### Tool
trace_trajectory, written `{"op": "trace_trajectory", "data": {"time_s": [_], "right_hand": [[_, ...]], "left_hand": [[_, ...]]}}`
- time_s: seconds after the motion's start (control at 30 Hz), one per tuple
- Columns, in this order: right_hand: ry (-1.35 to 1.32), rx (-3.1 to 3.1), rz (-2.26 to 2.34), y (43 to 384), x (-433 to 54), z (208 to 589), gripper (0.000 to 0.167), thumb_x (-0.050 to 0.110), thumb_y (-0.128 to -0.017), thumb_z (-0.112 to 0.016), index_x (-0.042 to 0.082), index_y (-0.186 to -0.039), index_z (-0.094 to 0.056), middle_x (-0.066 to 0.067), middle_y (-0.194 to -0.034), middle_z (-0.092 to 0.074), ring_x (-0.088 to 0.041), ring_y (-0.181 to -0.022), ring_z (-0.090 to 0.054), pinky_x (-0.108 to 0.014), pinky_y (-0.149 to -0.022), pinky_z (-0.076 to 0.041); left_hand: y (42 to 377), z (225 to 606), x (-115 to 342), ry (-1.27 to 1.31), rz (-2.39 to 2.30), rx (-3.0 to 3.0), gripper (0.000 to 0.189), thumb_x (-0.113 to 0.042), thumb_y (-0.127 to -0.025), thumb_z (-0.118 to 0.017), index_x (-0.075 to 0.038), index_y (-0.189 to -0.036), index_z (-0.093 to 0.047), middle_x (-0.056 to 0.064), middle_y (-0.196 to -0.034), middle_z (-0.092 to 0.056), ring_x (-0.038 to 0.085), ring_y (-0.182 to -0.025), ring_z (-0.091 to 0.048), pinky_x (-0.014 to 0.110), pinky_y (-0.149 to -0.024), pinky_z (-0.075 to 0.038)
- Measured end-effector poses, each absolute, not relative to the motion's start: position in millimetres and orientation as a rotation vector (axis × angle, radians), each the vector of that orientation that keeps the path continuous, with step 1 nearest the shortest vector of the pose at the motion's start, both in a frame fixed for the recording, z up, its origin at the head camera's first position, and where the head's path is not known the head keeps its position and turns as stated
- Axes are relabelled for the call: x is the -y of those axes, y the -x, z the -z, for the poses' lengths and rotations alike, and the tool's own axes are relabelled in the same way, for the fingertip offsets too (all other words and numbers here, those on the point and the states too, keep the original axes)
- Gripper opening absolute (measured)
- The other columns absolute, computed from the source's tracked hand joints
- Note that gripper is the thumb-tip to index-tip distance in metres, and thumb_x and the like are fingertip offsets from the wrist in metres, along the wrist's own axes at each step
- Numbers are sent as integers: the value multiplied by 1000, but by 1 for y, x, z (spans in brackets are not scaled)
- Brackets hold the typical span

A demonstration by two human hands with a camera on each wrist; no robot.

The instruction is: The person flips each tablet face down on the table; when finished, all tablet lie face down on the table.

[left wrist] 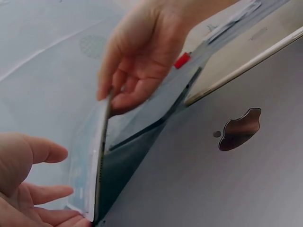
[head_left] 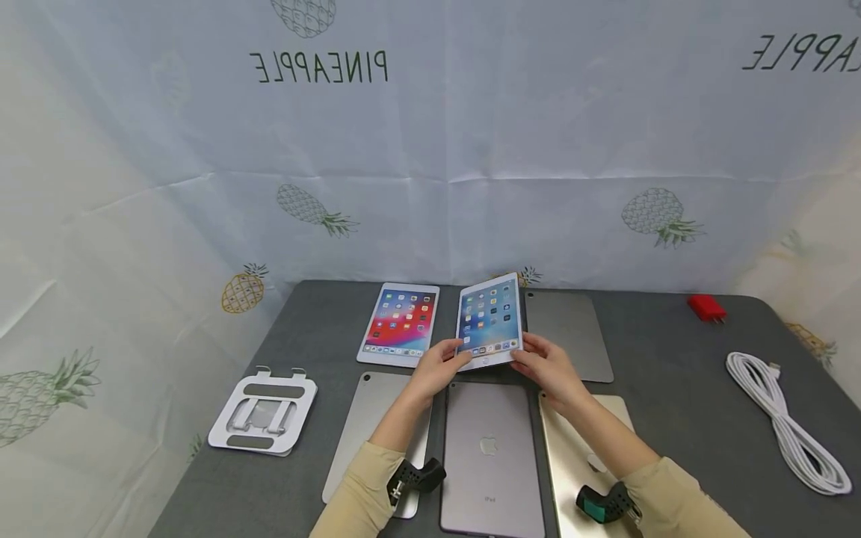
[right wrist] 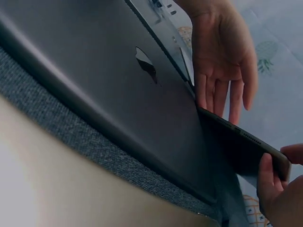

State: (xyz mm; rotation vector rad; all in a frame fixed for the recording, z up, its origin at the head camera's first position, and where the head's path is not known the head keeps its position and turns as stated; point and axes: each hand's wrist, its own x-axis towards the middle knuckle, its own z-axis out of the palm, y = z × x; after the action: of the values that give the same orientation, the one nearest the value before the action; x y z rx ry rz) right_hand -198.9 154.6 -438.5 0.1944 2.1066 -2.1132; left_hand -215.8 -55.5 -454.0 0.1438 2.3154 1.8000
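A white-framed tablet point(head_left: 489, 317) with a lit blue home screen is tilted up off the table, its back edge raised. My right hand point(head_left: 548, 366) pinches its near right corner between thumb and fingers, as the right wrist view also shows. Straight fingers of my left hand point(right wrist: 222, 56) touch the near left corner, thumb apart from the screen. To its left lies another tablet point(head_left: 398, 325) with a red-and-blue screen. A dark grey tablet point(head_left: 572, 336) lies face down at right. Nearer me are silver point(head_left: 353, 422), grey point(head_left: 493, 456) and gold point(head_left: 561, 456) tablets, backs up; my forearms partly cover the silver and gold ones.
At left on the dark table lies a folded white stand point(head_left: 264, 412). A red charger plug point(head_left: 706, 307) sits at the back right, with a coiled white cable point(head_left: 783, 418) nearer. A pineapple-print curtain point(head_left: 444, 134) hangs behind the table.
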Motion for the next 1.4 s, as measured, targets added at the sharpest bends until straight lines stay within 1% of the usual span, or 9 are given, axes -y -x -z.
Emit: {"op": "trace_trajectory", "data": {"time_s": [0.17, 0.33, 0.53, 0.67, 0.77, 0.97, 1.13, 1.23, 1.4], "right_hand": [[-126, -2183, 2123, 194, -157, 428, 51, 6, -96, -59, -7, -142, -41, -24, -125, -50, -12, -92, -65, -33, -86, -53], [-10, -2271, 2115, 192, -159, 417, 51, 10, -95, -63, -3, -141, -45, -22, -123, -49, -8, -90, -65, -30, -82, -55], [91, -2512, 1955, 191, -155, 410, 53, 21, -92, -69, 5, -140, -51, -17, -121, -55, -17, -95, -65, -32, -76, -57], [206, -2750, 1772, 192, -147, 407, 52, 27, -89, -72, 14, -137, -56, -8, -117, -61, -21, -99, -64, -32, -72, -54], [340, -2865, 1694, 194, -140, 406, 52, 27, -88, -74, 16, -136, -58, -4, -116, -62, -22, -101, -64, -37, -74, -54], [476, -2902, 1669, 198, -129, 407, 55, 26, -86, -77, 16, -136, -57, -6, -119, -61, -21, -98, -66, -48, -79, -54], [495, -2856, 1709, 199, -125, 412, 59, 25, -84, -79, 16, -137, -55, -9, -119, -61, -22, -97, -66, -55, -84, -51], [496, -2833, 1710, 198, -122, 416, 58, 24, -84, -79, 16, -137, -56, -8, -118, -61, -22, -98, -66, -53, -82, -52], [457, -2787, 1678, 197, -118, 424, 56, 25, -85, -78, 16, -136, -56, -4, -119, -60, -22, -100, -65, -42, -78, -55]], "left_hand": [[215, 453, 46, -176, -1799, -2269, 48, -21, -94, -65, 4, -133, -54, 25, -137, -51, 39, -129, -46, 51, -103, -41], [215, 454, 37, -224, -1802, -2218, 49, -22, -94, -65, 3, -134, -54, 25, -135, -52, 37, -127, -49, 50, -102, -42], [214, 454, 34, -283, -1811, -2194, 52, -21, -94, -64, 3, -138, -49, 25, -137, -51, 38, -127, -49, 51, -103, -41], [215, 455, 38, -277, -1829, -2162, 51, -22, -95, -63, 0, -139, -49, 21, -136, -54, 35, -126, -51, 51, -104, -40], [216, 453, 43, -273, -1847, -2173, 47, -23, -96, -62, -3, -137, -53, 16, -132, -59, 30, -122, -54, 48, -102, -42], [218, 428, 48, -307, -1988, -2193, 36, -21, -99, -58, -4, -132, -59, 13, -131, -60, 27, -120, -57, 42, -98, -48], [209, 390, 49, -401, -2010, -2267, 39, -17, -99, -58, -2, -135, -56, 15, -135, -57, 31, -123, -54, 48, -99, -46], [199, 374, 49, -459, -1972, -2338, 42, -14, -97, -60, 0, -136, -53, 17, -136, -55, 35, -125, -52, 51, -97, -47], [208, 391, 49, -459, -1993, -2378, 52, -17, -93, -67, -5, -140, -50, 11, -137, -54, 28, -123, -55, 44, -88, -54]]}}
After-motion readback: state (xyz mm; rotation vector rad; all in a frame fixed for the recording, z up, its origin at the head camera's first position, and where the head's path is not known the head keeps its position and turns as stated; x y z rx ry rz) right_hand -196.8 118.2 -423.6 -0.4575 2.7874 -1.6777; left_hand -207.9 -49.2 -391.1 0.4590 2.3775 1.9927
